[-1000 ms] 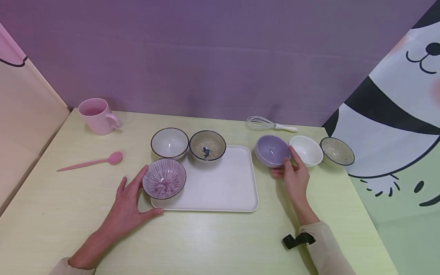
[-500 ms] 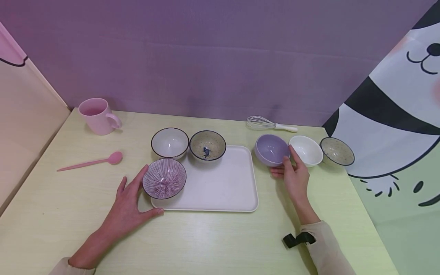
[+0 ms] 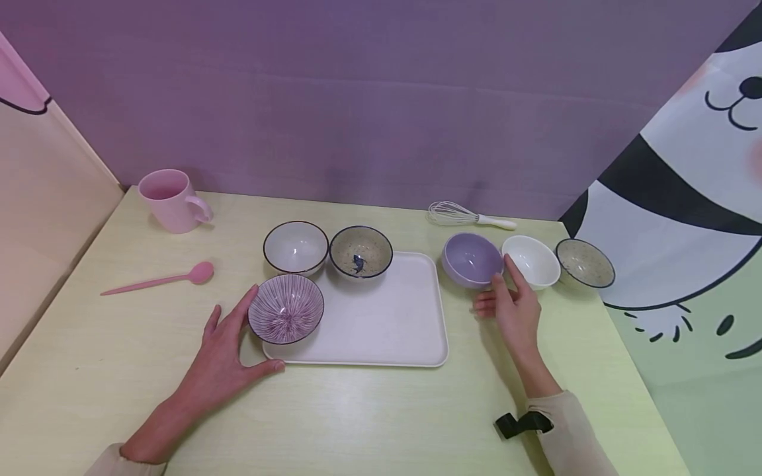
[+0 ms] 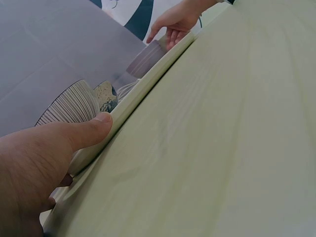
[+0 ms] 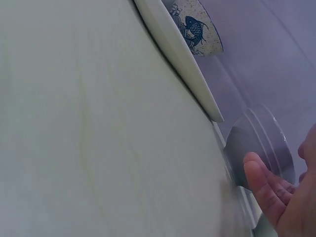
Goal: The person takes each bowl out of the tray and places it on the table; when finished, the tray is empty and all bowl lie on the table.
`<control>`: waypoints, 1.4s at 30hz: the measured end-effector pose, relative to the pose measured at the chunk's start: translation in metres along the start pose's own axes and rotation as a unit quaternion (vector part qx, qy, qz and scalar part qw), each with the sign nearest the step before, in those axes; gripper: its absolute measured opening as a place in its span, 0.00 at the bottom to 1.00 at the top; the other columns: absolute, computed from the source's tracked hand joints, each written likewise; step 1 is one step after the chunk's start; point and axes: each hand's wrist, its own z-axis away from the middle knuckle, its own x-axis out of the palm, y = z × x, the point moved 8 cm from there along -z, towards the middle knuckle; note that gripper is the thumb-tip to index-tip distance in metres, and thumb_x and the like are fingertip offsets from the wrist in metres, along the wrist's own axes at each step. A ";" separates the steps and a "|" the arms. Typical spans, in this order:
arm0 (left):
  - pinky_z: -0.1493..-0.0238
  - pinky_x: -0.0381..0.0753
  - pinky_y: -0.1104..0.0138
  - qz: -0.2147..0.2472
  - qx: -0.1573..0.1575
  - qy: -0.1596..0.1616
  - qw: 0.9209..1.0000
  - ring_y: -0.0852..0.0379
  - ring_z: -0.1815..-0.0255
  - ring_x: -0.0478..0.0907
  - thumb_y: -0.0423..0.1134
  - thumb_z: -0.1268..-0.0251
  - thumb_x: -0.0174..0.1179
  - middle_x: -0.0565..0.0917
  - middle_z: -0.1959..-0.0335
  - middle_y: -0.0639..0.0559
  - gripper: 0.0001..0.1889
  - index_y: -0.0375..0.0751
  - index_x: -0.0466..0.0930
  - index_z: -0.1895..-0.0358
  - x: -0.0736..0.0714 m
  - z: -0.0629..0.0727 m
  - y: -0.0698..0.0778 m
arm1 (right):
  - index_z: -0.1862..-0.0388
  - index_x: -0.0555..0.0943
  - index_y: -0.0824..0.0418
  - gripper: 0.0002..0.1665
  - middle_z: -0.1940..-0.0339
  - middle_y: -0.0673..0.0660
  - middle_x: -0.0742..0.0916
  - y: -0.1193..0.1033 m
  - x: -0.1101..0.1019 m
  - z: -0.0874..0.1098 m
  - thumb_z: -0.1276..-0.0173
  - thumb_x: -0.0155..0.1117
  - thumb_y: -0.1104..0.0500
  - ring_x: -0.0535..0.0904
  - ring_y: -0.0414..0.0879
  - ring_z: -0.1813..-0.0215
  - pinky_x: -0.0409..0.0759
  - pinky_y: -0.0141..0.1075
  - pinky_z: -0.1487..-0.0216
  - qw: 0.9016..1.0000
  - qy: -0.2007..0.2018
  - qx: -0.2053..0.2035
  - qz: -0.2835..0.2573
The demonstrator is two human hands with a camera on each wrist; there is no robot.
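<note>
Fingers (image 3: 518, 272) of the right hand (image 3: 518, 318) are loosely parted at the purple bowl (image 3: 470, 256), seemingly without grip. The left hand (image 3: 223, 356) is spread wide by the striped bowl (image 3: 286, 311) and tray (image 3: 383, 330), holding neither, I think. Best is to guide the purple bowl low and gently, sparing the white bowl (image 3: 536, 259). The purple bowl, right of the tray, has its mouth upward; being round, it shows no long axis.

- your table (image 3: 369, 423) had a pale yellow top
- on your left it bore a pink mug (image 3: 169, 211), upright, and a pink spoon (image 3: 200, 273)
- a white tray (image 3: 381, 330) lay near its middle
- a whisk (image 3: 477, 217) lay near the far edge
- to your right stood a lilac bowl (image 3: 470, 256), a white bowl (image 3: 532, 263) and a speckled bowl (image 3: 585, 263)
</note>
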 end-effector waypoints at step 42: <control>0.07 0.34 0.45 0.007 -0.007 -0.006 1.000 0.28 0.17 0.67 0.53 0.49 0.89 0.67 0.14 0.33 0.72 0.50 0.45 0.07 -0.001 0.000 0.000 | 0.14 0.73 0.55 0.33 0.68 0.66 0.92 -0.043 0.120 0.045 0.15 0.62 0.63 0.89 0.46 0.76 0.89 0.33 0.74 0.986 -0.141 -0.065 0.066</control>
